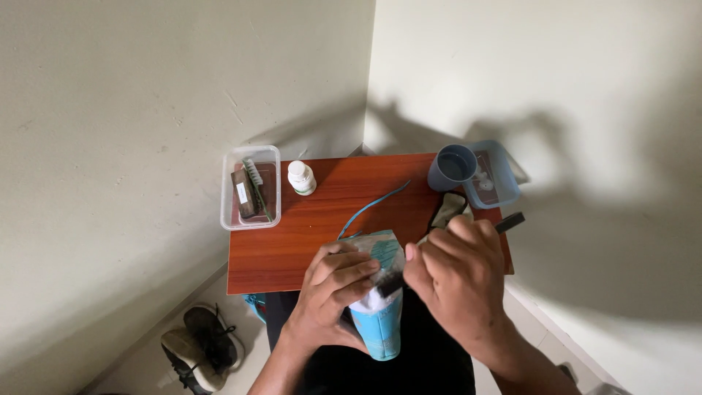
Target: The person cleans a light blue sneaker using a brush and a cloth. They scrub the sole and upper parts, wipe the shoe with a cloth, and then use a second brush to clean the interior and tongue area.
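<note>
Head view, left hand clasping blue shoe, right hand gripping brush against it.

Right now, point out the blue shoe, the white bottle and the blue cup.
blue shoe (pixel 383 333), head view, on its lower side.
white bottle (pixel 302 179), head view, on its body.
blue cup (pixel 447 174), head view, on its outer wall.

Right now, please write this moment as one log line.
left hand: holds light blue shoe | right hand: brush on shoe | table: clear box, white bottle, blue cup, blue lace
</note>
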